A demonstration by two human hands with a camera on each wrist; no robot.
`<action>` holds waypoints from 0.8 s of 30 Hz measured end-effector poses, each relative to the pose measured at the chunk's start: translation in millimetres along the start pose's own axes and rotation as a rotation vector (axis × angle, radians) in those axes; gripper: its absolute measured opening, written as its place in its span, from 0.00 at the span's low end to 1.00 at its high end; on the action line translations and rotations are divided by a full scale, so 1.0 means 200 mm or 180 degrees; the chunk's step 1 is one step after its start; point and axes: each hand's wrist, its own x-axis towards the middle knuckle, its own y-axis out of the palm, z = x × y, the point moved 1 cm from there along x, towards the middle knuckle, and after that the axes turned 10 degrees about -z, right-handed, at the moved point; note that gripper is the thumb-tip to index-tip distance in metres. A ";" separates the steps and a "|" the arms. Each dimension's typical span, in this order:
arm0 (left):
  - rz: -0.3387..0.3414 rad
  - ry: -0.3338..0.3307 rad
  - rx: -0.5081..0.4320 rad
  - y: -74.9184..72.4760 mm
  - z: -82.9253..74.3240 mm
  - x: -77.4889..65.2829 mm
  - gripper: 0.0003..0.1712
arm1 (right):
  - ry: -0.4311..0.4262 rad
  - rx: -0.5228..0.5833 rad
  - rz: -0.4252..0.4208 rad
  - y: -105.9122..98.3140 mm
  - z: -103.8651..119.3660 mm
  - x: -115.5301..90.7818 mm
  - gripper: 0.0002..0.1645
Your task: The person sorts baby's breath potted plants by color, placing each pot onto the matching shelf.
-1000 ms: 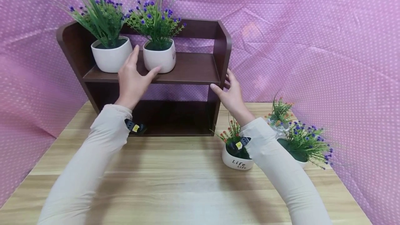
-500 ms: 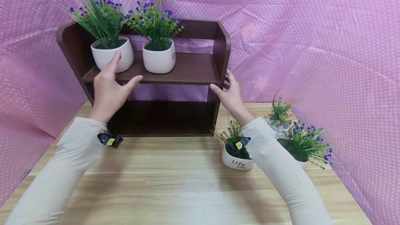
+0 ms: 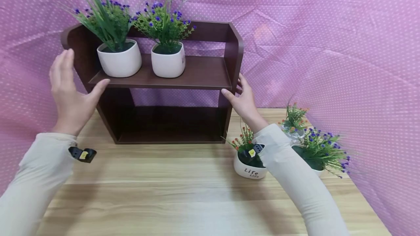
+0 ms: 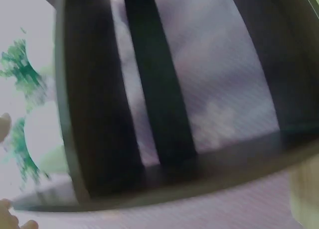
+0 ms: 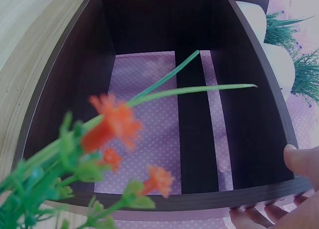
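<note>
A dark brown two-tier shelf (image 3: pixel 203 70) stands on the wooden table. On its upper board are two white pots with purple flowers: the left pot (image 3: pixel 119 62) near the left side panel, the other pot (image 3: pixel 168 62) by the middle. My right hand (image 3: pixel 243 102) grips the shelf's right side panel, thumb on the front edge and fingers around the outer face. At the left side panel, my left hand (image 3: pixel 70 92) is spread with fingers extended, its thumb overlapping the board's front corner in the head view. The right wrist view shows the right thumb (image 5: pixel 300 159) against the panel edge.
Under my right forearm is a white "Life" pot (image 3: pixel 250 170) with orange flowers. Farther right stand a purple-flowered pot (image 3: pixel 316 172) and an orange-flowered plant (image 3: pixel 293 115). Pink dotted cloth (image 3: pixel 311 46) hangs behind and at both sides of the table (image 3: pixel 164 192).
My left hand has moved left, from the pots on the upper board to the shelf's left side panel. The right hand keeps its grip and the pots stay in place.
</note>
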 end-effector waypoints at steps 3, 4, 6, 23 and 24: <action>0.0218 -0.0471 -0.0138 -0.02 0.09 0.02 0.50 | -0.0057 -0.0002 -0.0032 -0.01 -0.01 0.00 0.41; 0.0356 -0.0685 -0.0240 -0.03 0.12 0.02 0.50 | -0.0063 -0.0009 -0.0038 -0.01 -0.01 0.00 0.41; 0.0691 -0.1117 -0.0477 -0.04 0.18 0.03 0.52 | -0.0061 -0.0015 -0.0044 -0.01 -0.01 0.01 0.41; 0.1383 -0.2338 -0.1811 -0.03 0.38 0.00 0.40 | -0.0094 -0.0202 -0.0069 0.01 -0.02 0.01 0.42; 0.1409 -0.2324 -0.1722 -0.03 0.38 0.00 0.40 | -0.0101 -0.0197 -0.0074 0.00 -0.02 0.01 0.42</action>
